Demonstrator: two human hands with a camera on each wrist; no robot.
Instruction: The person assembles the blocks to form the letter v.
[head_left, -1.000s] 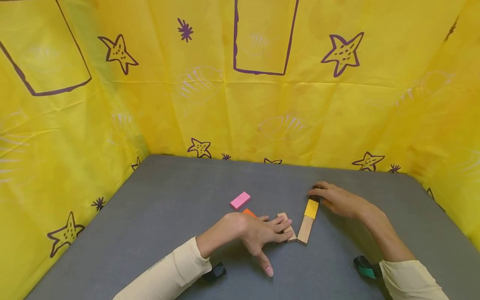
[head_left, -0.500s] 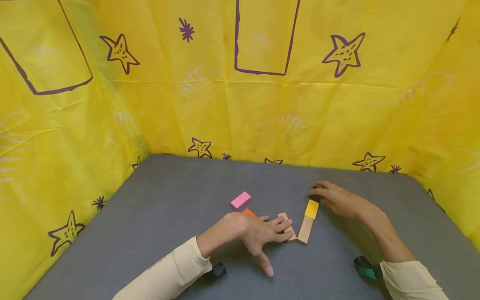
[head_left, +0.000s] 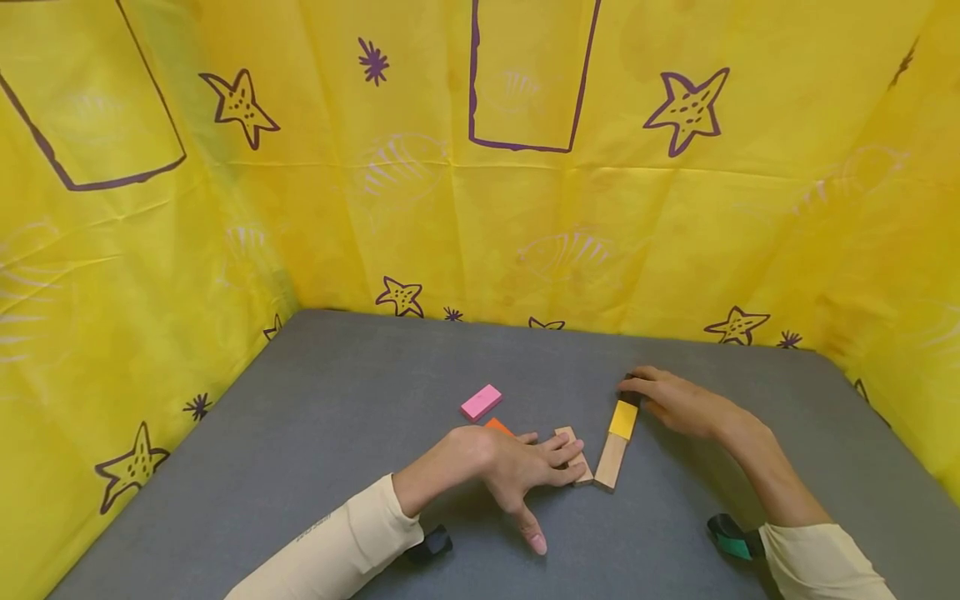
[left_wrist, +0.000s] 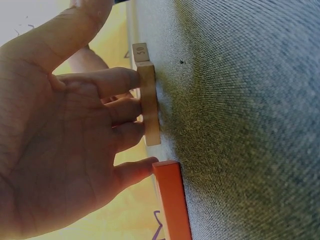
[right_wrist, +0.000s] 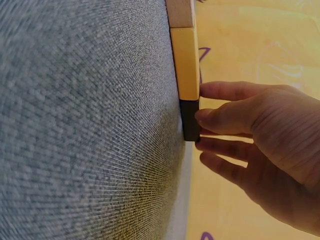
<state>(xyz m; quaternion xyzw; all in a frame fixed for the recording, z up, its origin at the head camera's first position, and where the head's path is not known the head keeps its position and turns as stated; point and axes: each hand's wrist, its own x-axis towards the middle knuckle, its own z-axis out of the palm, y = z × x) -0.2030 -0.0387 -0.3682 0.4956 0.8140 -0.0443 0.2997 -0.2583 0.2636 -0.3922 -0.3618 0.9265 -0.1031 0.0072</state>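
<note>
My left hand [head_left: 525, 471] lies spread out, its fingertips resting on a plain wooden block [head_left: 579, 468]. Its little finger reaches an orange block [left_wrist: 172, 200], mostly hidden behind the hand in the head view. To the right, my right hand [head_left: 686, 402] pinches a black block [right_wrist: 190, 121] between thumb and fingers. That black block meets the end of a yellow block [head_left: 622, 419], which is in line with another plain wooden block [head_left: 611, 461]. The near ends of the two wooden blocks come together in a V shape.
A pink block [head_left: 481, 402] lies on the grey tabletop [head_left: 360, 392], left of the others. Yellow patterned cloth [head_left: 420, 217] walls in the back and sides. Dark straps [head_left: 431, 543] hang at both wrists.
The black block and my right fingertips shift very slightly. My left hand and the other blocks keep their places.
</note>
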